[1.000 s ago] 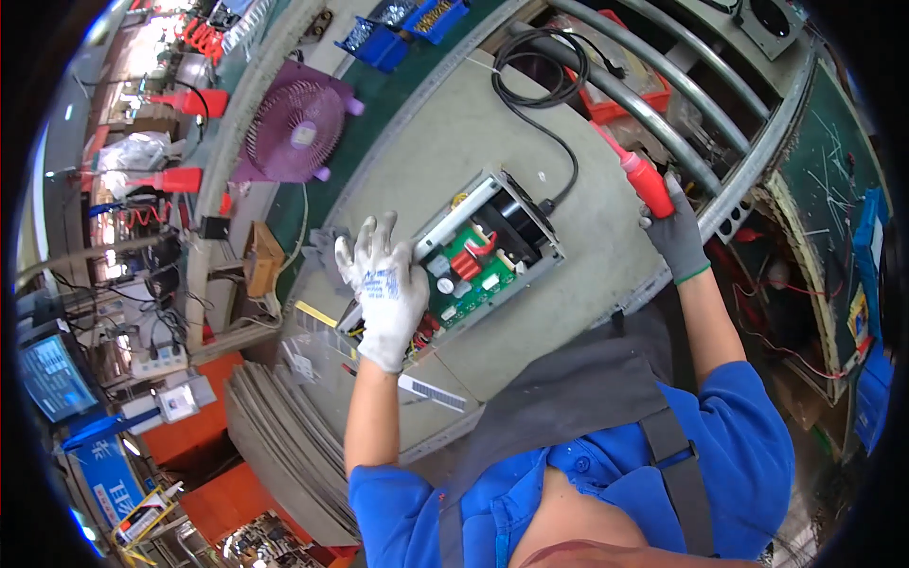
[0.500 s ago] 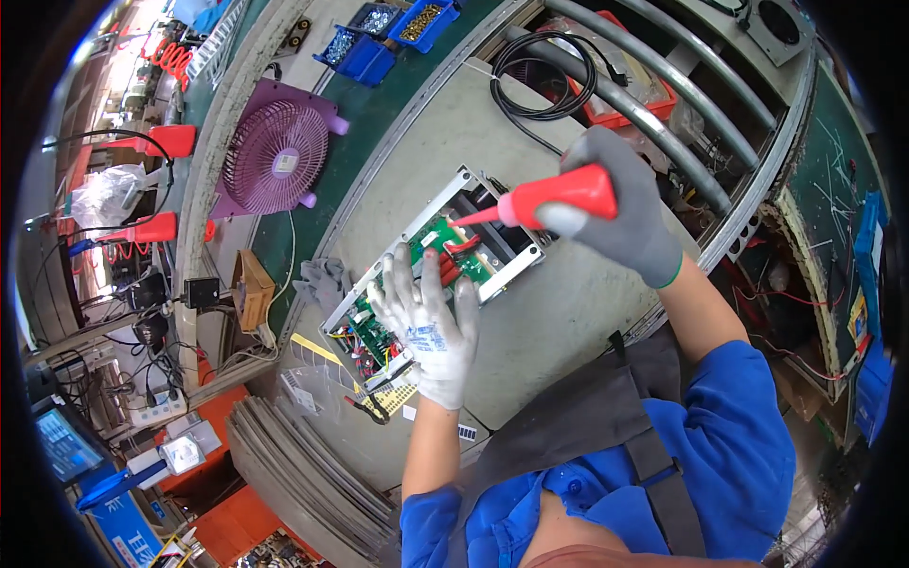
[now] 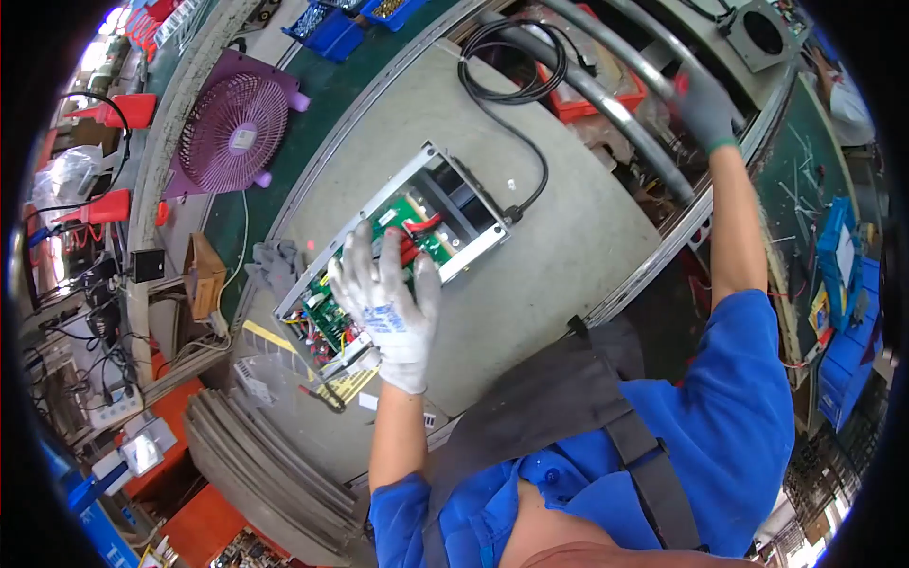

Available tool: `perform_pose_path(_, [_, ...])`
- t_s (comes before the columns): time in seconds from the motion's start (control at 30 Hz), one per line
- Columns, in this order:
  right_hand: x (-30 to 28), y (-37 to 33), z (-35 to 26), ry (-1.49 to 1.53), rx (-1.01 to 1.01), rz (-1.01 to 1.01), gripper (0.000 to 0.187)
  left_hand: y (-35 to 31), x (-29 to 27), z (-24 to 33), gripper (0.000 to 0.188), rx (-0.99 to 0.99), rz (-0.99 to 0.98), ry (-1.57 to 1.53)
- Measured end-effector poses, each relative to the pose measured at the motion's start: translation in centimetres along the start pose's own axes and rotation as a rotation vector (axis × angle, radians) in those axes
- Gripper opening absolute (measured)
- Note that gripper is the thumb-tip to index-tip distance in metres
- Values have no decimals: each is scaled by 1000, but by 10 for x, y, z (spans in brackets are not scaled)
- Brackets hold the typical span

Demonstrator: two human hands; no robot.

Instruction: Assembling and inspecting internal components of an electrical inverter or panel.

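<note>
My left hand point(image 3: 388, 312), in a white glove with blue print, lies over an open metal-framed electronic unit point(image 3: 445, 265), its fingers spread. Inside the frame are a green circuit board point(image 3: 409, 210), black blocks point(image 3: 460, 201) and red parts beside my fingertips. At the far right, above the metal rollers, my right hand point(image 3: 708, 112) in a grey glove is blurred by motion. A red patch at its fingers matches the red squeeze bottle point(image 3: 681, 85), mostly hidden. A black cable point(image 3: 535, 151) runs from the unit's far end to a coil.
A purple fan guard point(image 3: 232, 133) stands at the left, near blue bins point(image 3: 327, 33) of small hardware. A crumpled grey glove point(image 3: 275, 265) lies beside the unit. Metal rollers point(image 3: 615, 104) and a red tray point(image 3: 620, 99) are at the back right.
My right hand has swung away from the unit to the far right with the red squeeze bottle. My left hand stays on the unit. The whole view has shifted.
</note>
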State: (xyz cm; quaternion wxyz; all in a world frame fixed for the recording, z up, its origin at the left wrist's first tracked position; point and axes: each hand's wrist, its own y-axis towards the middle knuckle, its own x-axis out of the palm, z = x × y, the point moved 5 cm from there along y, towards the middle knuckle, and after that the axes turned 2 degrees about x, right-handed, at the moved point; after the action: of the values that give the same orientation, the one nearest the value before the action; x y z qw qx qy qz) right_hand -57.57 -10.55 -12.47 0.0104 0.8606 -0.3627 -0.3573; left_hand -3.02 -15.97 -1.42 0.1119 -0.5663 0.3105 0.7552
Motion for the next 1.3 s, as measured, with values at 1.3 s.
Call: perform_pose_path(1.3, [21,-25,-163,1119,93,-418,41,4,5,-2,46,-46,-65,6])
